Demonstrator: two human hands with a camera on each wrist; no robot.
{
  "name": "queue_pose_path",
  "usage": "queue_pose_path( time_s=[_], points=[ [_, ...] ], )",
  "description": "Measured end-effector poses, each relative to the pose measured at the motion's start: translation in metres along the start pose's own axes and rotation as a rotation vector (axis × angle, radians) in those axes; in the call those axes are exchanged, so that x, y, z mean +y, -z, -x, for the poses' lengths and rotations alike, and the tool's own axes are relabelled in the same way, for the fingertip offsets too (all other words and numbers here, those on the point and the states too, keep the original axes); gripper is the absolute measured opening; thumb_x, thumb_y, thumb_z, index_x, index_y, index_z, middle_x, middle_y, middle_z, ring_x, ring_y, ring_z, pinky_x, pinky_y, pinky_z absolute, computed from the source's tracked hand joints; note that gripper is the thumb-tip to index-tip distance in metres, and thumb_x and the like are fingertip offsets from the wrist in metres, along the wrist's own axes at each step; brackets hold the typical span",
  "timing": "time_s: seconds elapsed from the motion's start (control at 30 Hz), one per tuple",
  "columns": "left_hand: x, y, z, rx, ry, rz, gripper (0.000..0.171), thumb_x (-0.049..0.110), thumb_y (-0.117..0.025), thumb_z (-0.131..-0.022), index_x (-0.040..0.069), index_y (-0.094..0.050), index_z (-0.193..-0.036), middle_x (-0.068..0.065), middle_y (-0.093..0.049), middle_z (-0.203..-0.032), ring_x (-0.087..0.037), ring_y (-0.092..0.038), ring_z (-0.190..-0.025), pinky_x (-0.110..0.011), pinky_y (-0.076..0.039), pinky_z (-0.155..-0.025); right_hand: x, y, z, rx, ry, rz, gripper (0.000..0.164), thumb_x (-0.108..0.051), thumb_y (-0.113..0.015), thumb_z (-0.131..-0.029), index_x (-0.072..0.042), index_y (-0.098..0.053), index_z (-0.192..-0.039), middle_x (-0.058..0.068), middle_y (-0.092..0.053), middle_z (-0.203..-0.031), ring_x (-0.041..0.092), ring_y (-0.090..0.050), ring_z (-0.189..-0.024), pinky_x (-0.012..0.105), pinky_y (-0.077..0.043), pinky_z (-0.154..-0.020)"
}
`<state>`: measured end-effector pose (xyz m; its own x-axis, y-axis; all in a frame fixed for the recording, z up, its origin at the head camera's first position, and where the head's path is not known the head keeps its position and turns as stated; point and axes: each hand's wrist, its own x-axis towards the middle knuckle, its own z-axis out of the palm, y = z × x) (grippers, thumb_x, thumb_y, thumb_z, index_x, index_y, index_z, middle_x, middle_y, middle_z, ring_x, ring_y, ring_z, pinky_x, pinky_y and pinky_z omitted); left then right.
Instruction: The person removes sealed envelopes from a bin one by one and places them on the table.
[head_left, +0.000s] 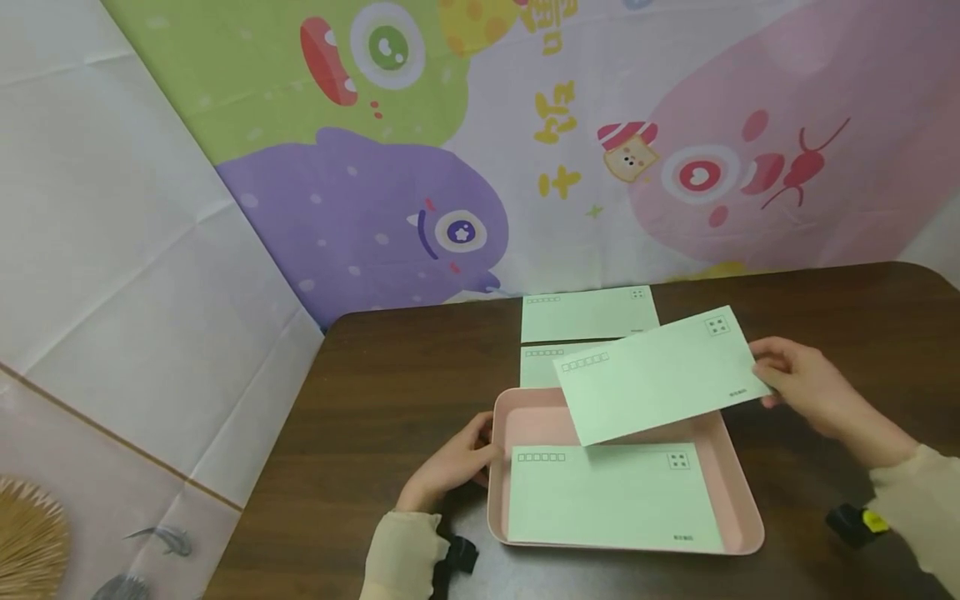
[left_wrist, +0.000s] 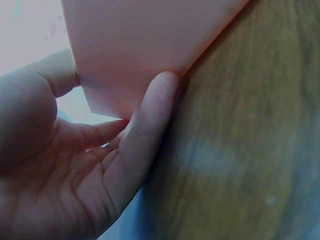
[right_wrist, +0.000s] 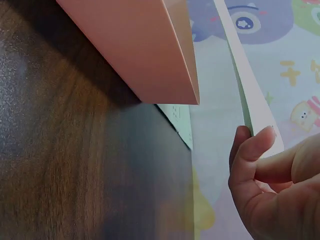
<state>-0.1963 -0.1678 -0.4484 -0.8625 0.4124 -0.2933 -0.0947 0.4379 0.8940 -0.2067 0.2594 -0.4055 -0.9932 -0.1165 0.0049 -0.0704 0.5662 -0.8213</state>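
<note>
- Our right hand (head_left: 802,385) pinches the envelope (head_left: 660,375) at its near end; it slants out leftward from that hand, over the tray (head_left: 738,500). A light pinch should avoid creases.
- Our left hand (head_left: 453,458), curled on the tray's wall just right of it, should hold that steady.
- We'd best square the envelope to the tray and clear the rim.

Observed table (head_left: 375,383): dark brown, wood-grained. Bears pink tray (head_left: 723,467) near front; just behind it, two green envelopes (head_left: 585,318), narrowly apart, one beyond the other.
</note>
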Motion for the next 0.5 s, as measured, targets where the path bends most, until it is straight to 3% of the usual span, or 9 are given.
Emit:
queue_pose_path(
  time_s=[0.23,0.33,0.4,0.5],
  points=[
    [0.018,0.0,0.009,-0.004,-0.011,0.013,0.054,0.012,-0.05,-0.086,0.002,-0.032,-0.136,-0.012,-0.047,-0.097,-0.017,-0.054,-0.076,-0.036,-0.054,-0.06,0.007,0.008,-0.01,0.034,-0.06,-0.058,0.043,-0.005,-0.037,-0.095,0.02,-0.028,-0.129,0.026,-0.055,-0.101,-0.001,-0.053,-0.067,0.024,-0.051,-0.057],
    [0.03,0.0,0.016,-0.004,-0.014,0.005,0.053,0.011,-0.05,-0.086,-0.001,-0.032,-0.134,-0.012,-0.047,-0.096,-0.016,-0.054,-0.076,-0.037,-0.054,-0.061,0.011,0.012,-0.015,0.038,-0.099,-0.095,0.046,-0.006,-0.036,-0.096,0.021,-0.024,-0.131,0.016,-0.055,-0.099,-0.002,-0.052,-0.068,0.024,-0.052,-0.059],
    [0.031,0.0,0.017,-0.005,-0.008,0.001,0.052,0.011,-0.049,-0.086,-0.001,-0.033,-0.134,-0.011,-0.047,-0.096,-0.016,-0.054,-0.076,-0.037,-0.054,-0.062,0.013,0.015,-0.019,0.047,-0.113,-0.107,0.046,-0.006,-0.036,-0.096,0.02,-0.023,-0.132,0.012,-0.053,-0.099,-0.002,-0.051,-0.069,0.024,-0.052,-0.059],
    [0.027,0.001,0.014,-0.009,-0.005,0.012,0.052,0.011,-0.05,-0.087,0.0,-0.033,-0.134,-0.011,-0.048,-0.096,-0.017,-0.054,-0.075,-0.035,-0.054,-0.061,0.017,0.018,-0.024,0.079,-0.126,-0.098,0.047,-0.006,-0.035,-0.096,0.02,-0.023,-0.132,0.018,-0.053,-0.099,-0.002,-0.051,-0.067,0.024,-0.051,-0.058]
  ],
)
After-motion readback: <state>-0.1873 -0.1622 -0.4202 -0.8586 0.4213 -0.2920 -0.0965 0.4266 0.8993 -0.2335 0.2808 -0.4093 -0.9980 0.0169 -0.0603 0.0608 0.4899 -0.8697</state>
